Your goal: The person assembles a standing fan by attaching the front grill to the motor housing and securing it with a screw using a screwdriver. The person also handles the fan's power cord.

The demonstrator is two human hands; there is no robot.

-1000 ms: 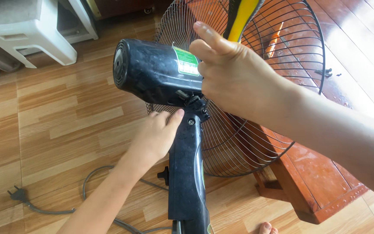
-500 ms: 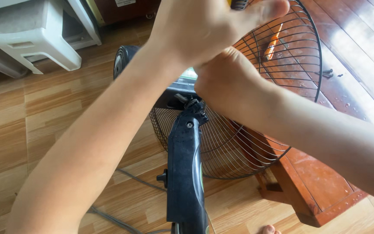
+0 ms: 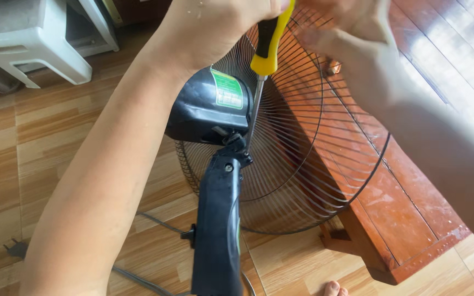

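The left hand (image 3: 220, 27) is closed around the black-and-yellow handle of a screwdriver (image 3: 266, 49), gripping it from above near the top edge of view. The metal shaft runs down from the yellow end of the handle, and its tip sits at the joint where the fan's dark motor housing (image 3: 207, 109) meets the black stand neck (image 3: 218, 219). A green label shows on the back of the housing.

The right hand (image 3: 341, 24) is blurred and sits right next to the top of the screwdriver handle, above the wire guard (image 3: 314, 164); I cannot tell whether its fingers are closed on anything or loose. Its forearm stretches away toward the lower right.

The fan stands on the wooden floor (image 3: 56, 142), its round wire guard facing away and leaning close against a reddish-brown wooden bench (image 3: 401, 219) on the right. A grey power cord (image 3: 138, 274) trails across the floor boards behind the stand, ending in a plug (image 3: 15, 249) near the left edge. A white plastic stool (image 3: 28, 38) stands in the upper left corner. A toe (image 3: 333, 288) peeks in at the bottom edge.
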